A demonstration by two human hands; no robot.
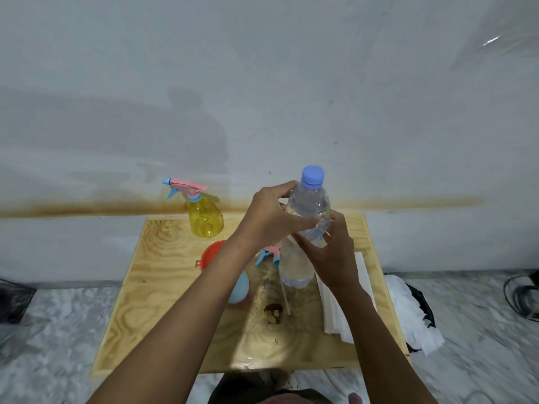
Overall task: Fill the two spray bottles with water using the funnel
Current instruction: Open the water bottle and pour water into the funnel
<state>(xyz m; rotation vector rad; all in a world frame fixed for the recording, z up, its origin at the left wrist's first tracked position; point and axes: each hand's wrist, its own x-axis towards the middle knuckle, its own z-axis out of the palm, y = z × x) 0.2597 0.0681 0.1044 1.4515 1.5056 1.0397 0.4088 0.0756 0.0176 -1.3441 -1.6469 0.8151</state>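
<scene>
The left hand (269, 217) is wrapping its grip round the upper part of the bottle (303, 228), thumb on the near side and fingers curling over the shoulder. The right hand (331, 255) is closing its grip on the bottle's middle from the right, fingertips pressing into the clear plastic. The bottle is leaning slightly to the right over the middle of the counter (163, 287), and it is holding water up to near the shoulder. Its blue cap (313, 176) is sitting on the neck. Whether the base is touching the wood I cannot tell.

The yellow sprayer (205, 218) is standing upright at the far left corner of the counter, its pink and blue trigger head screwed on and pointing left. The funnel (211, 255), orange, is lying nearer, just beside the left forearm, which is hiding part of it. The blue sprayer (240, 287) is peeking out from behind the same forearm, near the funnel; only a rounded part is showing. Its spray head (268, 253) is lying off it on the counter just left of the bottle, and the dip tube (285, 298) is running down toward a dark knot in the wood.

A stack of folded white paper (335, 313) is lying along the counter's right side, partly under the right forearm. A white bag (408, 313) is lying on the floor to the right
</scene>
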